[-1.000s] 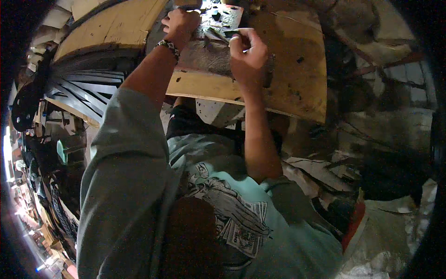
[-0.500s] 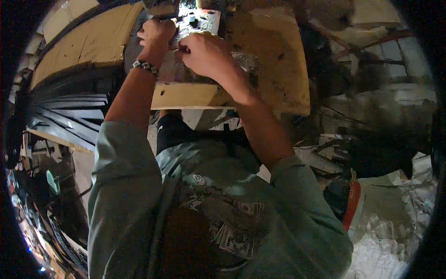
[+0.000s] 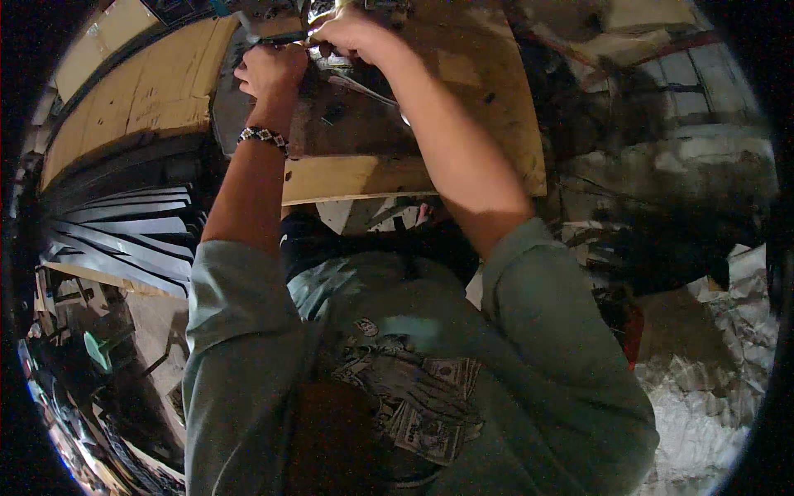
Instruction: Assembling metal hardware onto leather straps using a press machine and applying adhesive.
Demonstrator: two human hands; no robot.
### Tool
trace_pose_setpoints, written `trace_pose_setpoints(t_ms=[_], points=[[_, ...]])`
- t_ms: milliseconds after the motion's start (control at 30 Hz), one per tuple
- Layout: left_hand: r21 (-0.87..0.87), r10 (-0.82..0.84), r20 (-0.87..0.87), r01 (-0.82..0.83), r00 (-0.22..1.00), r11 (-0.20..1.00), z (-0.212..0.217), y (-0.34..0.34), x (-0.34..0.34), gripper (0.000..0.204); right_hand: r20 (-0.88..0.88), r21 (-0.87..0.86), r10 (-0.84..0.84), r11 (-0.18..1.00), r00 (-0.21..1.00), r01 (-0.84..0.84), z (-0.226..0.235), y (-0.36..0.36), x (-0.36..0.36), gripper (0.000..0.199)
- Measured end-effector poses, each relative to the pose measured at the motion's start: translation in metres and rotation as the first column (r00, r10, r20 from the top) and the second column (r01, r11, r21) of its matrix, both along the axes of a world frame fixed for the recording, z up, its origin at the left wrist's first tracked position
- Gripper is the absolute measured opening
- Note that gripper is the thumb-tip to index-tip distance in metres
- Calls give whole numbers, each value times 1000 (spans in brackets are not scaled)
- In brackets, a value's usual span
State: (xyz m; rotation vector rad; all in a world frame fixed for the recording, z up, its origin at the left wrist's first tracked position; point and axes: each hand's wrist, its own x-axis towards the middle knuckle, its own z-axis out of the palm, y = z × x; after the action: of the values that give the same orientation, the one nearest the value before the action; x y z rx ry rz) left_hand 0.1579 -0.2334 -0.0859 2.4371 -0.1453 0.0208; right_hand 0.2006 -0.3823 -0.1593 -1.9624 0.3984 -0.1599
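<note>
My left hand, with a beaded bracelet at the wrist, is closed above the far part of the work table. A dark, narrow, bar-like piece shows just beyond its knuckles; I cannot tell its kind. My right hand reaches farther in, fingers bent and pressed together beside a bright light. Its fingertips come close to my left hand, and what they hold is hidden. Below the right hand a thin, pale curved strip lies on the dark work surface.
Yellowish board edges the table's near side. At the left stand a large cardboard sheet and a stack of dark and pale strips. A crumpled pale sheet covers the floor at right.
My right hand has moved farther away and upward, nearer the light. The pale, lit patch with small dark pieces is no longer seen under my hands. My left hand has shifted slightly nearer.
</note>
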Motion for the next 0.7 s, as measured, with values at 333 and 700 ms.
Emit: trace_pose_setpoints(t_ms=[333,700], points=[[-30,9,98,-6,995,1000,-7,-1,-3,52,88,-168,122,980,989,-106,10,-3,11,18],[21,-45,132,43,990,999,-24,13,11,57,-63,-290,96,951,993,-110,15,11,23,32]])
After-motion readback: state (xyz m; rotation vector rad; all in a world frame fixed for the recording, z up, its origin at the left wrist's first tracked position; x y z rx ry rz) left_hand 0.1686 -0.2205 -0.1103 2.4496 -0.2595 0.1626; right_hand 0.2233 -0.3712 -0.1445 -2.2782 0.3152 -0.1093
